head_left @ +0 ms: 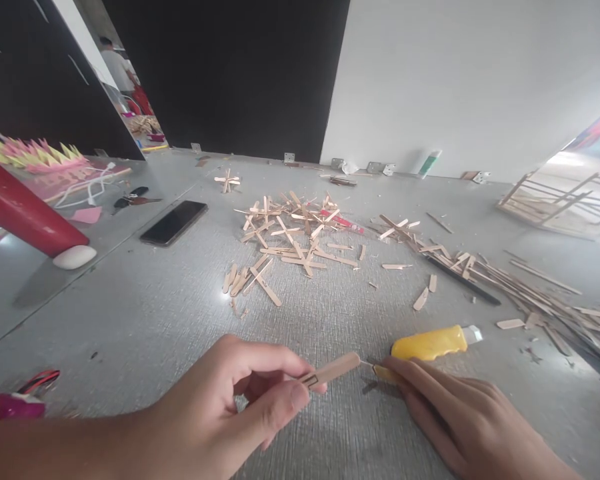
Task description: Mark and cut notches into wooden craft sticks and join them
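Note:
My left hand [260,393] pinches a flat wooden craft stick [333,370] between thumb and forefinger, with a small dark bracket-shaped mark near the thumb. The stick tilts up to the right. My right hand [460,413] is low over the floor, fingers together, with a short yellowish piece [387,374] showing under its fingertips; its exact kind is unclear. A thin pale line runs between that piece and the stick's tip. Just beyond the right hand lies a yellow cutter knife [430,343]. Many craft sticks [295,233], some joined in crosses and stars, lie ahead.
A black phone [175,223] lies left of the sticks. At left are a red post [25,207] and a purple object [10,405]. Long thin strips [520,287] spread at right. A white-and-green tube [429,163] leans on the wall; a person [119,67] stands far off.

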A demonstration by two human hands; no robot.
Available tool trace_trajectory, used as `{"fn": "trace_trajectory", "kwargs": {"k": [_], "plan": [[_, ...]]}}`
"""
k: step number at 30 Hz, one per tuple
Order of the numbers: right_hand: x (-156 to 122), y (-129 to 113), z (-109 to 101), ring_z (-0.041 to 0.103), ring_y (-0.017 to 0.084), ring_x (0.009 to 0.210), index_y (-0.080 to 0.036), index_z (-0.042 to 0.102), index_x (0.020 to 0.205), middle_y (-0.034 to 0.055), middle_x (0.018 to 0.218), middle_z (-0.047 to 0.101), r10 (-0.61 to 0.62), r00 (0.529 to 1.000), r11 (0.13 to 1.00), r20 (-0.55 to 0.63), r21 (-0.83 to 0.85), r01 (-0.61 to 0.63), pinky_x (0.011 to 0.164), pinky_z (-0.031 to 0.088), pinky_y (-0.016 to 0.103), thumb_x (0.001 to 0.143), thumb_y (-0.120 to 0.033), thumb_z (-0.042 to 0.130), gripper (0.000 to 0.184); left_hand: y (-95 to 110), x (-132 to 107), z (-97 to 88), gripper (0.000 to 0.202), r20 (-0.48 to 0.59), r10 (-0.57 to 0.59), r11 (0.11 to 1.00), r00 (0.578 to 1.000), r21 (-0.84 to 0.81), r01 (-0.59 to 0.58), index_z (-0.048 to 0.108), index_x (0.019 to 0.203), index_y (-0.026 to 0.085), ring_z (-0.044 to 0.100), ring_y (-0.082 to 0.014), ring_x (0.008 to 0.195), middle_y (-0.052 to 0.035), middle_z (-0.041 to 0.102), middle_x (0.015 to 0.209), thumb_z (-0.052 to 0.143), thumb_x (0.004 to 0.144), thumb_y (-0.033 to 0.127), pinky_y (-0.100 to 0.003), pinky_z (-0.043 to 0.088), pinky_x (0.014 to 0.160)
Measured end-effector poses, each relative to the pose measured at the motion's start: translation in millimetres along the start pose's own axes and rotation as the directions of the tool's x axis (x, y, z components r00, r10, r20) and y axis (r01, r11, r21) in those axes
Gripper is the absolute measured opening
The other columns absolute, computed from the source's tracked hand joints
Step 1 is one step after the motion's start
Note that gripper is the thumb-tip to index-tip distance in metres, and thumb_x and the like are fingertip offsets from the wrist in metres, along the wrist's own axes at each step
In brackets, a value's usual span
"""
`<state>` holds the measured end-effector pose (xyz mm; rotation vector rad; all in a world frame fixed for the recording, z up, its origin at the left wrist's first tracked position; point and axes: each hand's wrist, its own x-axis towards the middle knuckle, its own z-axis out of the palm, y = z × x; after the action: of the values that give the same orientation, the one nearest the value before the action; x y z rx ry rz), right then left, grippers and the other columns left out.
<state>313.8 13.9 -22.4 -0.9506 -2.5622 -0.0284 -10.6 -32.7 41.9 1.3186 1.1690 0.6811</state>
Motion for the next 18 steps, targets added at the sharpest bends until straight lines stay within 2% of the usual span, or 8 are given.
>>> {"fn": "trace_trajectory", "kwargs": {"k": [3,10,15,18], "plan": [[0.5,-0.9,-0.4,0.078,0.019,0.066,-0.015,0.063,0.122,0.0087,0.098,0.081,-0.004,1.000,1.000,-0.001,0.002,0.004,0.055,0.062,0.030,0.109,-0.018,0.036,0.030,0.7,1.5,-1.0,0.039,0.027,-0.019,1.000,0.999,0.002,0.019,0.071,0.110,0.023,0.053,-0.0116,0.061,0.0016,0.057,0.074,0.057,0.100,0.058,-0.018,0.048,0.052],[2.1,-1.7,-2.9,0.078,0.019,0.066,-0.016,0.064,0.122,0.0082,0.098,0.081,0.009,1.000,1.000,0.008,0.015,-0.009,0.056,0.062,0.030,0.109,-0.019,0.036,0.030,0.1,0.8,-1.0,0.045,0.031,-0.046,0.999,0.998,0.019,0.046,0.070,0.121,0.026,0.053,-0.0118,0.064,0.0017,0.057,0.076,0.058,0.098,0.063,-0.019,0.048,0.055],[1.9,-0.1,-2.4,0.078,0.019,0.065,-0.016,0.065,0.122,0.0072,0.097,0.081,0.022,1.000,0.999,0.008,0.036,-0.022,0.055,0.061,0.030,0.108,-0.018,0.039,0.030,1.2,2.6,-3.0,0.051,0.035,-0.041,0.999,0.999,0.005,0.041,0.068,0.127,0.025,0.044,-0.0102,0.056,0.0052,0.047,0.067,0.052,0.100,0.066,-0.019,0.046,0.055],[2.3,-0.2,-2.5,0.078,0.019,0.065,-0.016,0.064,0.123,0.0076,0.098,0.081,0.018,1.000,0.999,0.010,0.040,-0.018,0.054,0.061,0.030,0.107,-0.017,0.038,0.030,1.8,3.0,-2.4,0.056,0.058,-0.042,0.998,0.997,-0.039,0.044,0.066,0.128,0.025,0.044,-0.0099,0.057,0.0047,0.048,0.070,0.046,0.101,0.070,-0.021,0.045,0.056]]}}
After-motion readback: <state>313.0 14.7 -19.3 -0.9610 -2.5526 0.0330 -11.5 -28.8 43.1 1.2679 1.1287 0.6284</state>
